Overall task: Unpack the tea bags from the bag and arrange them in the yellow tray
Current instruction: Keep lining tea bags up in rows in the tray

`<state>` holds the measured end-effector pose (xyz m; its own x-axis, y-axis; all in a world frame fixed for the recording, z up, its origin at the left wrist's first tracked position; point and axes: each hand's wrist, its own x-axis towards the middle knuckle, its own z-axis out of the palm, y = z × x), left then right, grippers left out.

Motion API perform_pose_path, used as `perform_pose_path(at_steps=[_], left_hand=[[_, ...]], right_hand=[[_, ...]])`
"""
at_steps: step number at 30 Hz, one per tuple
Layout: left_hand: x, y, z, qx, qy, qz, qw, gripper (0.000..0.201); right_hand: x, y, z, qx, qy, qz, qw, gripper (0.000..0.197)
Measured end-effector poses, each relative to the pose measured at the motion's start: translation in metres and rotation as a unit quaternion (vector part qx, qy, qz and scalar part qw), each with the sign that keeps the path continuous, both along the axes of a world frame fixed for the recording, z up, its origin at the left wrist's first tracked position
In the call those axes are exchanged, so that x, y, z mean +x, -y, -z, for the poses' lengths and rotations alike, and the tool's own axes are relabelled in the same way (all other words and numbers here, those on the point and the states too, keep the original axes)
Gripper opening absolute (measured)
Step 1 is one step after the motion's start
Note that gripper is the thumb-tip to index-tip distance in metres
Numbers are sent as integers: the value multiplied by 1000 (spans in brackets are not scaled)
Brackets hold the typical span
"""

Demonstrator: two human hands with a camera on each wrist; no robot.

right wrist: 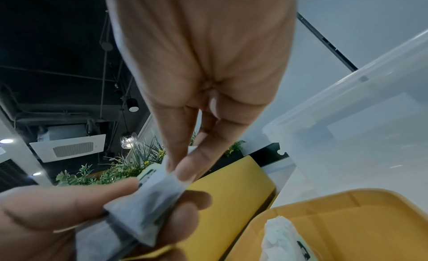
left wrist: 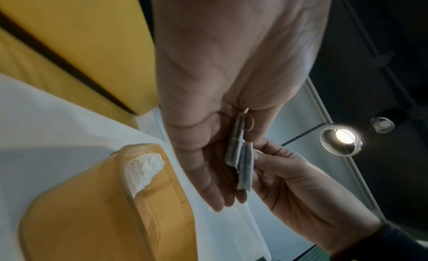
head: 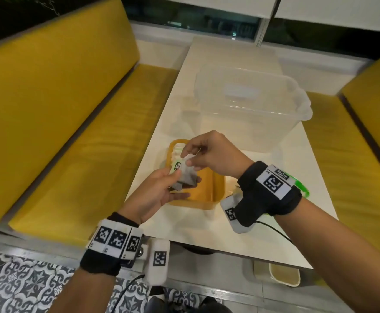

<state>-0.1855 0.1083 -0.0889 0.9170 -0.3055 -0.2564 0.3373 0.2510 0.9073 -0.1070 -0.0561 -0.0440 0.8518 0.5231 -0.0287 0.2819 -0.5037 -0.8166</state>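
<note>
- Tea bags: a small bunch of flat grey-white paper sachets with dark contents showing through; a white-and-green paper tag with dark print sits at the upper left of the bunch. The print is too blurred to read.
- Position: the bunch is held in the air at centre frame of the head view, above the near-left part of the yellow tray, between both hands.
- Left hand: palm turned up, below and left of the bunch; thumb on top and fingers beneath clamp its lower end.
- Right hand: above and right of the bunch; thumb and forefinger are closed in a pinch on the top corner of one sachet.
- Yellow tray: shallow, rounded corners, on the white table; crumpled white tea bags with a tag lie in its far-left corner.
- Clear plastic tub: on the table beyond the tray, upper centre of the head view.
- Wrist bands: black, carrying white square-code markers; no legible wording.
- Yellow bench cushions: at both sides of the table.
</note>
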Motion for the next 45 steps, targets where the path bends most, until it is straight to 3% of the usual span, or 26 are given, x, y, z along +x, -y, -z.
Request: perform_pose_path(at_steps=[3, 9, 18, 21, 25, 28, 30, 33, 35, 39, 43, 45], left_hand=[[-1, 4, 1, 65, 11, -10, 998, 41], [1, 9, -1, 34, -1, -27, 999, 59], [3, 2, 0, 62, 19, -12, 998, 31], [4, 3, -1, 57, 9, -14, 998, 20], [3, 8, -3, 71, 8, -15, 997, 17], [2, 9, -2, 82, 11, -23, 996, 17], [1, 9, -2, 89, 20, -18, 996, 14], [0, 8, -1, 93, 30, -24, 995, 11], [0, 1, 1, 104, 34, -43, 993, 19], [-2, -27, 17, 186, 37, -141, 972, 29], [-10, -53, 34, 256, 27, -226, 940, 23], [-14, -60, 40, 264, 29, -240, 934, 22]], right_hand=[[-1, 2, 1, 26, -14, 31, 999, 7], [-6, -4, 0, 31, 15, 28, 999, 7], [-5, -6, -4, 68, -10, 18, 997, 20], [-9, -7, -1, 32, 2, -1, 999, 18], [-17, -15, -1, -11, 55, -12, 998, 11], [-15, -14, -5, -11, 53, -2, 999, 21], [-13, -13, -8, -39, 31, -29, 998, 30], [-17, -20, -6, -99, 49, -82, 990, 11], [-15, -20, -4, -103, 46, -73, 991, 22], [0, -15, 1, -134, 69, -22, 988, 19], [7, -24, 20, -309, 119, -71, 941, 3], [4, -34, 33, -376, 109, -120, 912, 4]])
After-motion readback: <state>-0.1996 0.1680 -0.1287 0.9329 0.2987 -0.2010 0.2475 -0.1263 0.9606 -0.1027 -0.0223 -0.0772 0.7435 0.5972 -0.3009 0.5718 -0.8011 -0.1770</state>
